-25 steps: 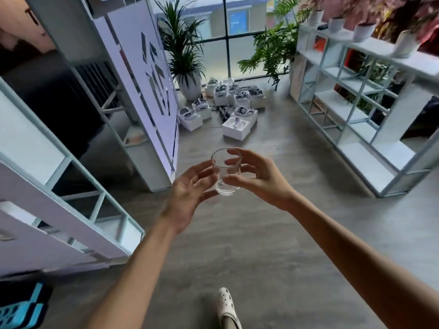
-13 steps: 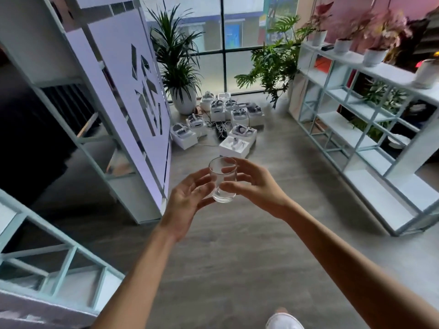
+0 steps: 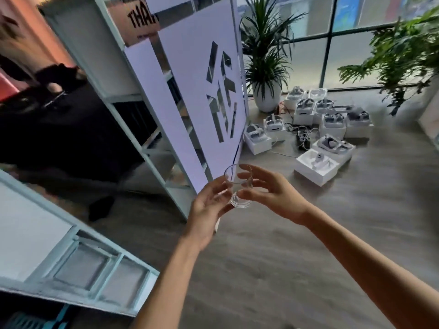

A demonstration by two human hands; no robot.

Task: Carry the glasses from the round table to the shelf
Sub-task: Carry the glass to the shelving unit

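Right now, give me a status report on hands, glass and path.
Left hand and right hand both on glass. Glass upright, empty, in mid-air. White panel close ahead-left.

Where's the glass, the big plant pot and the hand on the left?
glass [image 3: 238, 186]: head view, its clear side wall.
plant pot [image 3: 266, 97]: head view, its white front.
left hand [image 3: 209, 210]: head view, its palm.

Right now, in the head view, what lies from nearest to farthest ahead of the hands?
left hand and right hand holding the glass → open white box → clustered headset boxes → white potted plant → window
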